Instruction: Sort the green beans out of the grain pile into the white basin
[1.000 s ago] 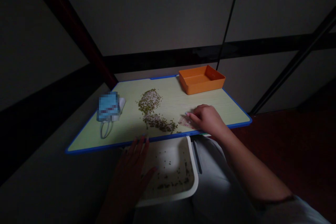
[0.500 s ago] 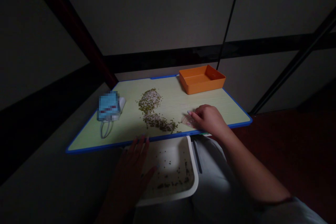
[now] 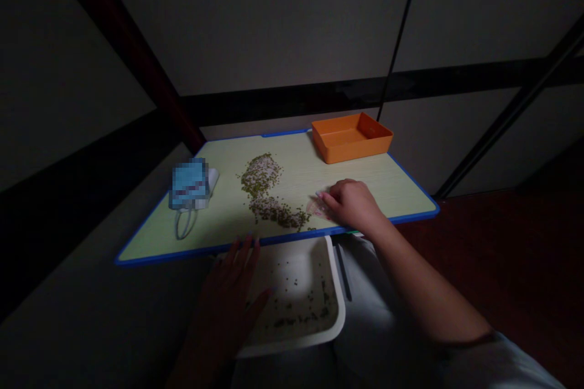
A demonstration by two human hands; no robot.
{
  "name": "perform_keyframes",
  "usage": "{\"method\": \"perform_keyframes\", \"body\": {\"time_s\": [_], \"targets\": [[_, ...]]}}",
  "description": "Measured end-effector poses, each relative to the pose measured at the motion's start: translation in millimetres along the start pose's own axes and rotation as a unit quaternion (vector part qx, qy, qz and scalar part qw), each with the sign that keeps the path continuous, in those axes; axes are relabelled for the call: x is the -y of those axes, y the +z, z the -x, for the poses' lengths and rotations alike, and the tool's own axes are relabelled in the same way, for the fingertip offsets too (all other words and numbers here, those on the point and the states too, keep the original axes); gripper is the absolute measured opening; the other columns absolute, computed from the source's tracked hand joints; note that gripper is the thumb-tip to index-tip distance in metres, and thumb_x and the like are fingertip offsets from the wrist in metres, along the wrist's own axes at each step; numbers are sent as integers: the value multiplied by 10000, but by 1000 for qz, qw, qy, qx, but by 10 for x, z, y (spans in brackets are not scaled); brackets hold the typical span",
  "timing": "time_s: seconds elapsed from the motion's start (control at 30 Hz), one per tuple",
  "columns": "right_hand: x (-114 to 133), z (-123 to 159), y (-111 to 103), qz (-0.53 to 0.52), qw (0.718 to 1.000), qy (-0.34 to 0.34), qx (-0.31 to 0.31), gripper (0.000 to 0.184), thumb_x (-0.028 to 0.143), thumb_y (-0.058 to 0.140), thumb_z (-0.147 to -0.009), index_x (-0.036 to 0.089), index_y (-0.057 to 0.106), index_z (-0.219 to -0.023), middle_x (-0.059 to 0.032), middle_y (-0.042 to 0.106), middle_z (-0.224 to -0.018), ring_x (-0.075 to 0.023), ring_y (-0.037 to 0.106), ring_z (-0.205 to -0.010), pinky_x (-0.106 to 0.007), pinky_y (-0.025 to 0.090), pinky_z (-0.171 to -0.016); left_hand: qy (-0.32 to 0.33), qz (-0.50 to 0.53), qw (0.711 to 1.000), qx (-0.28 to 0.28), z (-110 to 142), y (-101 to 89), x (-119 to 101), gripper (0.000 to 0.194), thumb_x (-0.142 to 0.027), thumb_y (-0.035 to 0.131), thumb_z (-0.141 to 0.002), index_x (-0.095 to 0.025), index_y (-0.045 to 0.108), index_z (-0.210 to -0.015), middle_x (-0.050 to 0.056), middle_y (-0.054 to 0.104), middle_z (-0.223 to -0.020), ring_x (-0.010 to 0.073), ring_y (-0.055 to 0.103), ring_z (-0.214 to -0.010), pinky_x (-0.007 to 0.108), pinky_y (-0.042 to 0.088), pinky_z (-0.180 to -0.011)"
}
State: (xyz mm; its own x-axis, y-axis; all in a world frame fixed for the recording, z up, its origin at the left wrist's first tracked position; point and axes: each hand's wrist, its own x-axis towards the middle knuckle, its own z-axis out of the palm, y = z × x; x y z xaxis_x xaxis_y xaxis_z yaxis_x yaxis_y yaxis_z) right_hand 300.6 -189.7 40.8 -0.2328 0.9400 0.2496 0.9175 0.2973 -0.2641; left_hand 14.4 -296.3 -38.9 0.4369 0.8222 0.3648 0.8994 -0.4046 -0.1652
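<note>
My right hand [image 3: 351, 202] rests low over the table [image 3: 292, 158] near its front edge, fingers curled around a thin see-through plastic piece [image 3: 318, 209] with reddish marks. Just left of that piece lies a strip of small green beans and pale grains [image 3: 280, 213], which joins a larger heap of them [image 3: 261, 174] farther back. My left hand [image 3: 232, 285], in shadow, is spread over the left side of a white bin [image 3: 338, 310], its fingertips at the table's blue front edge. Scattered dark bits [image 3: 301, 319] lie inside the bin, below the tabletop.
An orange tray [image 3: 353, 151] stands at the back right of the table. On the left sits a blurred blue packet [image 3: 188, 183] with a looped grey cord [image 3: 184, 223] beside a white object. Dark-banded panels rise behind the table.
My right hand has slid a little left with the plastic piece, closer to the strip of beans and grains. My left hand has stayed in place.
</note>
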Motion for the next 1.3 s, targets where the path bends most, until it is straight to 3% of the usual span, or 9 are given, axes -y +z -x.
{"method": "perform_keyframes", "body": {"time_s": [0.23,0.47,0.9,1.3], "targets": [[-132,7,17,-95,994,-55,-24,384,363,523,-902,175,587,-574,-32,582,-618,-140,501,-652,-262,305,-624,-3,10,1000,8,8,5,11,790,-535,420,-879,-216,77,-1515,113,305,-1549,292,277,-1426,472,333,-1090],[-217,44,-22,-139,988,-67,-13,388,373,557,-884,173,547,-551,-3,527,-586,-117,463,-601,-252,279,-587,-4,4,1000,2,4,6,-2,793,-521,450,-873,-204,106,-1513,115,327,-1538,290,286,-1423,470,345,-1084],[-162,-28,33,-27,1000,-2,-2,415,430,505,-899,178,629,-594,-63,641,-658,-153,502,-627,-284,260,-583,-2,5,1000,-6,5,22,8,792,-537,434,-876,-214,94,-1514,116,327,-1538,294,289,-1421,468,355,-1076],[-184,6,9,-24,999,22,5,433,439,478,-908,188,659,-606,-61,641,-648,-146,477,-581,-293,242,-566,-2,-6,1000,0,4,6,-8,784,-534,419,-881,-201,97,-1514,110,319,-1543,293,288,-1421,473,350,-1074]]}}
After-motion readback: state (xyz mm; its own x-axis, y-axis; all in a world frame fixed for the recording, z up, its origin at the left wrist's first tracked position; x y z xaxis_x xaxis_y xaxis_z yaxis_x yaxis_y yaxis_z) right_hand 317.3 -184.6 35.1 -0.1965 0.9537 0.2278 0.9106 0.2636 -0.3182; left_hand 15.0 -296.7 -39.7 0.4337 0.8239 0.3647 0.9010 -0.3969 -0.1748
